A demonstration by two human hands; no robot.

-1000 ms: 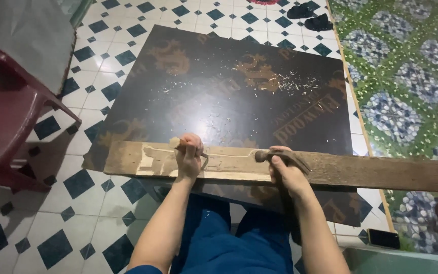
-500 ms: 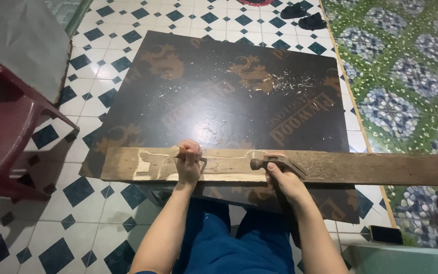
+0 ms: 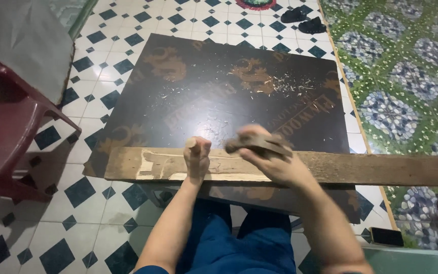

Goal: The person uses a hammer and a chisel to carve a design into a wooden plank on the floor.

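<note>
The left hand [image 3: 197,155] is closed into a fist around a thin upright tool — likely a chisel [image 3: 192,143], only its top shows — planted on the wooden plank [image 3: 361,168]. The right hand [image 3: 269,157] grips a blurred, dark striking tool [image 3: 257,143], fingers wrapped over it, held just beside the left fist above the plank. The plank lies across the near edge of a dark printed board [image 3: 219,96] scattered with wood chips [image 3: 290,83]. A red plastic chair [image 3: 6,132] stands at the left on the checked tile floor [image 3: 77,203]; black sandals [image 3: 304,20] sit beyond the board.
</note>
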